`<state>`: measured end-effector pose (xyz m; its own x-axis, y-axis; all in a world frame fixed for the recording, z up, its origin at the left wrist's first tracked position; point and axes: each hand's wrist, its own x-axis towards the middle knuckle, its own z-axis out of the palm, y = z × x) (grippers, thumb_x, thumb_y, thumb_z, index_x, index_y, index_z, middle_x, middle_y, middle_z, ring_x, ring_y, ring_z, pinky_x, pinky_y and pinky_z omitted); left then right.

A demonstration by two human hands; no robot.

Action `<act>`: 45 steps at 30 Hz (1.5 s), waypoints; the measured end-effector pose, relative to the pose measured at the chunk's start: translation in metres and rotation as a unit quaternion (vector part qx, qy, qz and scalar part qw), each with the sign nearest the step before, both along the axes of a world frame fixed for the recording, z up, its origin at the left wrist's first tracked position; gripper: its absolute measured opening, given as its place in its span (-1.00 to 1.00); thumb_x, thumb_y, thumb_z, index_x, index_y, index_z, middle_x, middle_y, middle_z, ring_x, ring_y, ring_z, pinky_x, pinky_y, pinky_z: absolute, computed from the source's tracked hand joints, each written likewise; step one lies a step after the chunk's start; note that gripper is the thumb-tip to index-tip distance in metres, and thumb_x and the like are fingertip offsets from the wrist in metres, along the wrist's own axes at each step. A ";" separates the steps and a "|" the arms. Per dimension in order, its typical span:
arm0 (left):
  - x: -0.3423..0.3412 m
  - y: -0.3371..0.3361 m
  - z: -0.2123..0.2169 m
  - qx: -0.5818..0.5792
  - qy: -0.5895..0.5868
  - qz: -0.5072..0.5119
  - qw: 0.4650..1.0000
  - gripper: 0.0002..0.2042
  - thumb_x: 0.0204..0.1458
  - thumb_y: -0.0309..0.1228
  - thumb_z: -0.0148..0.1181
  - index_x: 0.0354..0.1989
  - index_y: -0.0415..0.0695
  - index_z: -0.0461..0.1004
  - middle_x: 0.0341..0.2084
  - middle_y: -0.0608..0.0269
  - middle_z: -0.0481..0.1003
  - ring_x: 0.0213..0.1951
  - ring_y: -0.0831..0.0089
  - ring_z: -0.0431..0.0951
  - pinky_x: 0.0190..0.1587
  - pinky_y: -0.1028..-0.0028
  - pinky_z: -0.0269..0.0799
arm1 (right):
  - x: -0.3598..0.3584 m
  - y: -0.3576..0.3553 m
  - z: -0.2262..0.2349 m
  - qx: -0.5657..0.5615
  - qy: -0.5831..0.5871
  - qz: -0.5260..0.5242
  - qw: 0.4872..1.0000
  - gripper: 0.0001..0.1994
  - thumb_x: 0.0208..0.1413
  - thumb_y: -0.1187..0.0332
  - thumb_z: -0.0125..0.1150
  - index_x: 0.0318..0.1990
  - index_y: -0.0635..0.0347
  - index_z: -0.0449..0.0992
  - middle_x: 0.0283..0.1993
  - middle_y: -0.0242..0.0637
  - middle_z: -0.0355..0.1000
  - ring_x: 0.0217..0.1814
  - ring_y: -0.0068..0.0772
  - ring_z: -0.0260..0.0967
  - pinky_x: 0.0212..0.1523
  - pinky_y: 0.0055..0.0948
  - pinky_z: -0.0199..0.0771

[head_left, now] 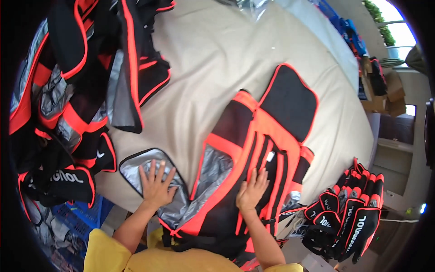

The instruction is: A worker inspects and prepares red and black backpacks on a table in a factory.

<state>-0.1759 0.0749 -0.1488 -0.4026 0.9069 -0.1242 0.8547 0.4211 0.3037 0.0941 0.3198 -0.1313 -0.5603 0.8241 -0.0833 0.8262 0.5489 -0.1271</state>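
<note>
A black and neon-orange backpack (231, 195) lies on the cloth-covered table in front of me, its lower end near my body. Its near-left flap (136, 167) is folded out with the silver lining up, and my left hand (158, 185) lies on that lining with fingers spread. My right hand (252, 190) rests flat on the black middle panel, beside the orange-edged straps (277, 181). Neither hand grips anything that I can see. At the far end a black flap with orange piping (290, 102) is spread out. The silver inside of the side pocket (213, 167) shows between my hands.
A heap of similar black and orange bags (86, 90) covers the table's left side. More finished-looking bags (349, 208) stand together at the right, off the table. A blue crate (84, 213) is at the lower left. Cardboard boxes (394, 95) stand far right. Beige cloth (204, 54) covers the table.
</note>
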 end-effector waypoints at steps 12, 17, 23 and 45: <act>0.001 0.000 0.001 -0.015 0.025 -0.002 1.000 -0.25 0.01 -0.09 0.34 0.46 -0.02 0.43 0.53 -0.29 0.17 0.62 -0.38 -0.09 0.50 -0.59 -0.42 | -0.007 -0.001 0.005 0.009 0.049 -0.009 0.999 -0.35 0.34 0.13 0.24 0.53 0.11 0.34 0.67 0.18 0.03 0.69 0.39 -0.06 0.58 0.49 -0.05; 0.003 0.001 0.003 -0.019 0.048 -0.004 0.999 -0.27 0.05 -0.11 0.27 0.46 -0.07 0.42 0.53 -0.29 0.17 0.62 -0.36 -0.09 0.52 -0.56 -0.41 | -0.008 0.000 0.007 0.019 0.071 -0.010 0.997 -0.36 0.35 0.08 0.26 0.53 0.02 0.35 0.66 0.16 0.06 0.68 0.37 -0.02 0.57 0.47 -0.03; 0.004 -0.003 -0.003 -0.018 0.068 0.001 0.998 -0.28 0.07 -0.17 0.22 0.47 -0.11 0.40 0.55 -0.24 0.16 0.64 -0.29 -0.09 0.56 -0.48 -0.41 | -0.007 -0.001 0.006 0.014 0.084 -0.017 0.996 -0.38 0.40 0.03 0.20 0.54 -0.02 0.35 0.67 0.12 0.06 0.69 0.35 -0.01 0.57 0.49 -0.03; 0.111 0.463 0.038 0.300 -0.035 -0.358 0.884 -0.71 0.15 -0.43 0.19 0.04 -0.04 0.67 0.25 -0.03 0.50 0.39 -0.03 0.42 0.32 0.02 0.39 | -0.006 0.001 0.008 -0.002 0.105 -0.027 0.994 -0.38 0.37 0.03 0.25 0.53 -0.05 0.38 0.63 0.06 0.13 0.65 0.33 0.05 0.52 0.49 0.06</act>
<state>-0.0650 0.5383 -0.1113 0.2907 0.8373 0.4631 0.8066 -0.4748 0.3521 0.0884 0.3208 -0.1228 -0.5209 0.8532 0.0271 0.8095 0.5038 -0.3015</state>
